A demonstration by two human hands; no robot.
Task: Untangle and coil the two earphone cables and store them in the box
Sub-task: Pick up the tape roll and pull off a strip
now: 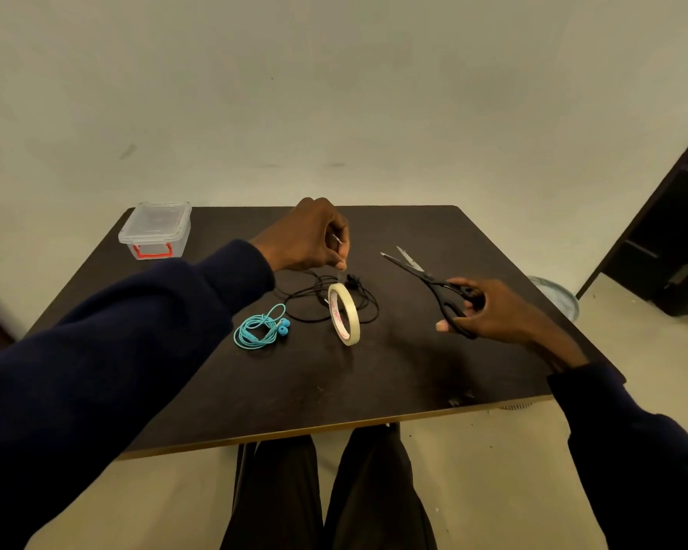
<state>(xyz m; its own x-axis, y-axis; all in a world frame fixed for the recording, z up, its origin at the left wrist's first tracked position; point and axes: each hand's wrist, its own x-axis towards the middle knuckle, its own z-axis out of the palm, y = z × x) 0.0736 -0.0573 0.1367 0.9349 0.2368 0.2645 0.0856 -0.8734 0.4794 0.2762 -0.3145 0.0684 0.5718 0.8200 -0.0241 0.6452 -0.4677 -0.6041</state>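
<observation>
A roll of pale, glossy tape (344, 313) stands on its edge on the dark, matte table (414, 371), which has a lighter wooden rim. Its round opening faces to the left. Just to the left of the roll lies the blue earphone cable (261, 327), a thin smooth cord wound into a flat oval bundle. The long axis of the bundle runs from near left to far right, one small loop sticks out at the far end toward the roll, and two round blue earbuds sit at the side nearest the roll. The black earphone cable (322, 299) lies behind the roll and partly around it in loose, irregular loops, touching the table. Far to the left of the roll, at the table's back corner, stands the box (155, 230), rectangular, of clear plastic with a red latch, and its lid is on. Directly above the roll the left hand (310, 236) is curled, and its fingertips pinch a thin tape strip (339, 276) that runs down to the roll. To the right of the roll the right hand (489, 311) grasps the black handles of the scissors (426, 279). Their metal blades are spread apart and point far left, toward the left hand.
</observation>
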